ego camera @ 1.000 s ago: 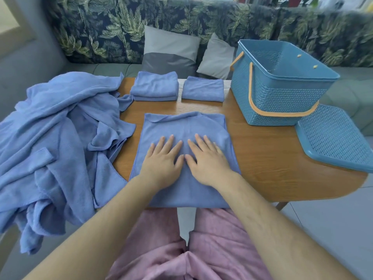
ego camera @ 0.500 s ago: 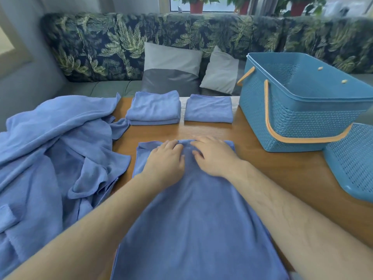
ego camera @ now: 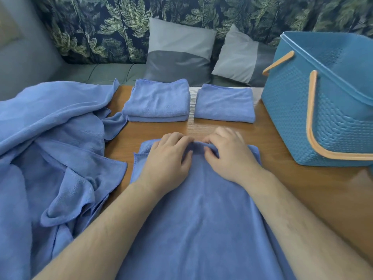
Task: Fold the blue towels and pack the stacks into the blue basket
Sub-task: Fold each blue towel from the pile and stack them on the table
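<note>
A blue towel lies spread lengthwise on the wooden table in front of me. My left hand and my right hand sit side by side at its far edge, fingers curled over the hem and gripping it. Beyond them lie a folded stack of two towels and a single folded towel. The blue basket with tan handles stands at the right, and what is inside it is hidden from here.
A heap of unfolded blue towels covers the table's left side and hangs over its edge. Behind the table runs a leaf-patterned sofa with two grey cushions.
Both hands slid from the towel's middle up to its far edge and curled onto the hem. My head came closer and lower over the table.
</note>
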A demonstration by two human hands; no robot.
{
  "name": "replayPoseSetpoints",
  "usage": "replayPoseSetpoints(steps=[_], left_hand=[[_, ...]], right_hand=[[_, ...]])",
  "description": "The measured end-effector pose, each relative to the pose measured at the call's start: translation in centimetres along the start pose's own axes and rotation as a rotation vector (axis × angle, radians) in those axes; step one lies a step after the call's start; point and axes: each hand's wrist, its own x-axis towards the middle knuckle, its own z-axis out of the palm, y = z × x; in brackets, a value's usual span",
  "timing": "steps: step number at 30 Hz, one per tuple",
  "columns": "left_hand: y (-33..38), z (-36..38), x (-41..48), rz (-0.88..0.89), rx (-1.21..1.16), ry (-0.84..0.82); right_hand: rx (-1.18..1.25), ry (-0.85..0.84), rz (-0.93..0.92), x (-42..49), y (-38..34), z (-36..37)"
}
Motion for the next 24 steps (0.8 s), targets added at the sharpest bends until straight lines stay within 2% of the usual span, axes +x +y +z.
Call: replayPoseSetpoints(steps=[9, 19, 24], left_hand=[[0.5, -0.2, 0.2, 0.013, 0.022, 0.056], [0.8, -0.2, 0.0, -0.012, 0.079, 0.094], [0.4, -0.2, 0.1, -0.084, 0.109, 0.163]], right_hand=[[0.176, 0.018, -0.064, -0.7, -1.1, -1.2], [0.183, -0.028, 0.087, -1.7, 0.9, -3.6], [0.006, 0.011, 0.122, -1.7, 1.3, -3.8]])
